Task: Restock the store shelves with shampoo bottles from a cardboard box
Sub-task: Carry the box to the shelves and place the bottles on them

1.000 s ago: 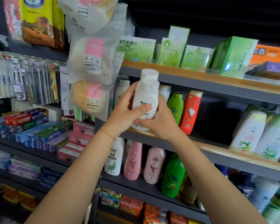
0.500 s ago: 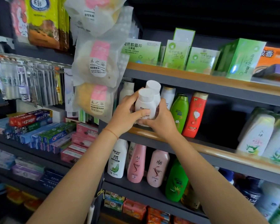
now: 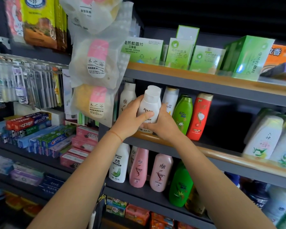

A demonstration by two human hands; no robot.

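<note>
Two hands on one item. My left hand (image 3: 132, 118) wraps the front and left flank of the white plastic shampoo bottle with the round white cap (image 3: 149, 107), thumb across the label; my right hand (image 3: 163, 124) cups its lower right side, fingers curled under near the base. Both are clamped on it so it stays upright while I seat it.

Bottle position: at the front lip of the grey middle shelf with the wooden edge strip (image 3: 221, 154), base hidden by my fingers, so I cannot tell if it has touched down. A second white cap (image 3: 155, 89) shows just behind, so I judge I am lining this one up in front of its match.

Neighbours: a white bottle with a gold-banded cap (image 3: 170, 98) just to the right, then a green bottle (image 3: 182, 113) and a red bottle (image 3: 199, 116). The slot is tight, so tipping them is the risk.

Cardboard box: not in view.
</note>
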